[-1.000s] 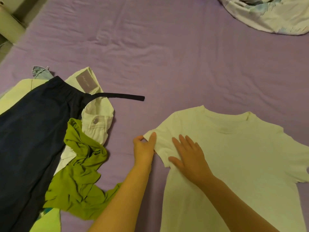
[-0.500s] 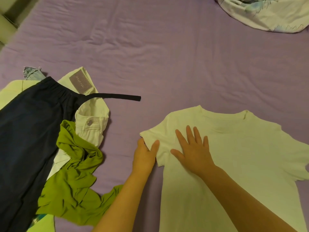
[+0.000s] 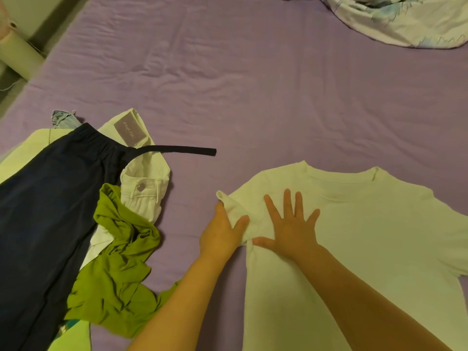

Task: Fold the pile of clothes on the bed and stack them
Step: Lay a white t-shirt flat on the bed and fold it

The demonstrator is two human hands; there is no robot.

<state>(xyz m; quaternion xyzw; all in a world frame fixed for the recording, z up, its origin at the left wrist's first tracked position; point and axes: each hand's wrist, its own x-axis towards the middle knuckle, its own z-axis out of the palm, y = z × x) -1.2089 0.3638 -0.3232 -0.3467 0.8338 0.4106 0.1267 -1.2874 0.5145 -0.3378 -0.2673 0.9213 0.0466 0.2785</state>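
Note:
A white T-shirt [image 3: 374, 239] lies flat on the purple bed sheet [image 3: 253, 92], collar away from me. My left hand [image 3: 222, 234] pinches the shirt's left sleeve between thumb and fingers, and the sleeve is bunched and lifted a little. My right hand [image 3: 291, 224] presses flat on the shirt beside that sleeve, fingers spread. To the left lies the pile: dark navy trousers [image 3: 45, 211] with a black strap [image 3: 182, 151], white jeans [image 3: 144, 183] with a grey label, and a crumpled green garment [image 3: 116, 264].
A pale patterned blanket [image 3: 405, 19] lies bunched at the far right corner of the bed. The bed's left edge and a pale cylindrical post [image 3: 17, 54] show at the upper left. A light green cloth [image 3: 30, 145] lies under the pile.
My left hand has pulled the sleeve inward and it now bunches up. My right hand has slid up the shirt and spread its fingers.

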